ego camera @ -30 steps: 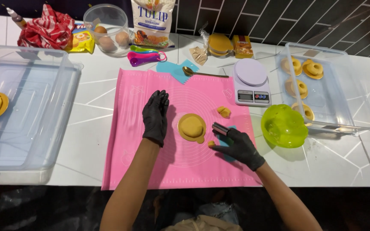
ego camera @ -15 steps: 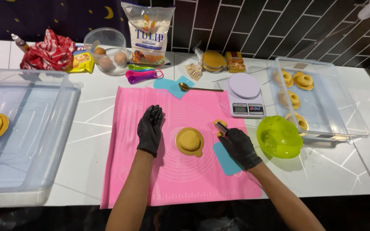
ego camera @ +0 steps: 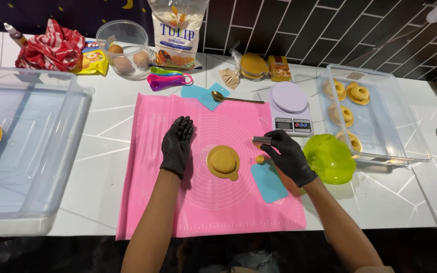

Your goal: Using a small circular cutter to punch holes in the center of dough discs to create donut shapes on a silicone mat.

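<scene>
The left hand's (ego camera: 177,145) grip is open, its gloved palm flat on the pink mat (ego camera: 153,202) left of the dough disc (ego camera: 223,162) at mid-frame. Further right, the right hand (ego camera: 290,156) pinches a small metal tool (ego camera: 262,140) above a dough ball (ego camera: 260,160); keeping the mat pinned and pressing gently would likely spare the disc.

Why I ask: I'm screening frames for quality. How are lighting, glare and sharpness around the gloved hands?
Head view: even overhead light, soft shadows beside the left hand and right hand; mild sheen on the pink mat and green bowl; dough disc sharp; slight wide-angle bending at the edges.
</scene>
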